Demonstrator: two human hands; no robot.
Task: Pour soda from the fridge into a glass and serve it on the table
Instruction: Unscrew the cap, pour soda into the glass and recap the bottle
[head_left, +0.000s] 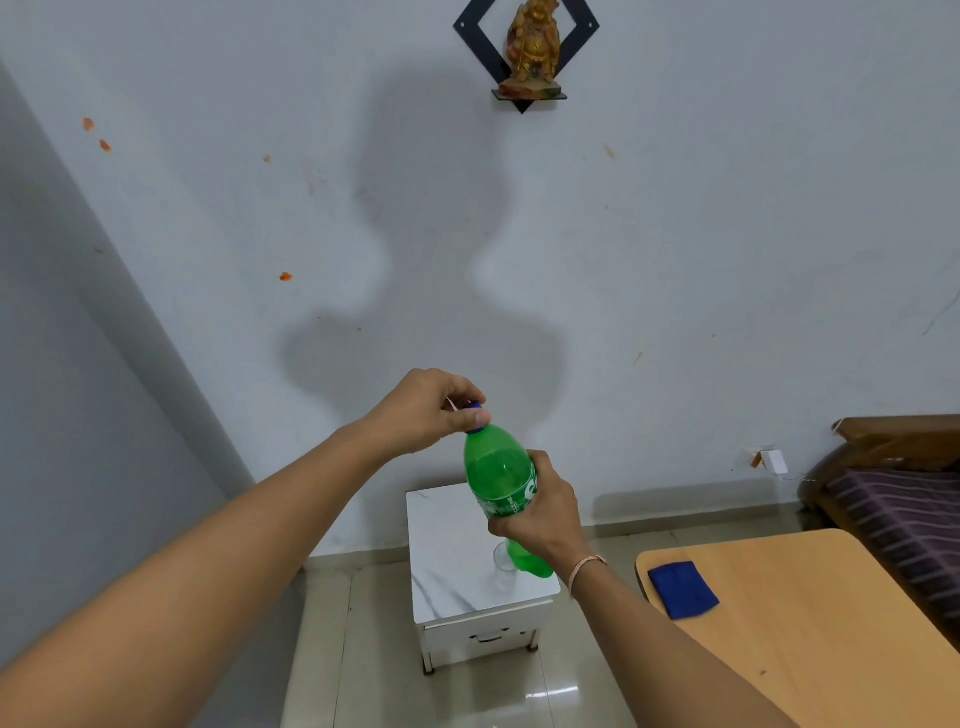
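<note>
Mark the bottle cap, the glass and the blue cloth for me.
bottle cap (475, 418): head view, on its blue side between the left hand's fingertips.
glass (503, 564): head view, on its clear wall left of the bottle's base.
blue cloth (682, 590): head view, its middle.

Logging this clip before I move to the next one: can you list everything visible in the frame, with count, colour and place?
soda bottle: 1, green, held in the air above the small table
bottle cap: 1, blue, on the bottle's neck
glass: 1, clear, on the small table, partly behind the bottle's base
small table: 1, white marbled top with a drawer, against the wall
wooden table: 1, light brown, at right
cloth: 1, blue, on the wooden table's left edge
bed: 1, dark wood with striped cover, far right
figurine: 1, golden, on a black wall shelf, top
left hand: 1, pinches the cap
right hand: 1, grips the bottle's middle; thread band on the wrist
</note>
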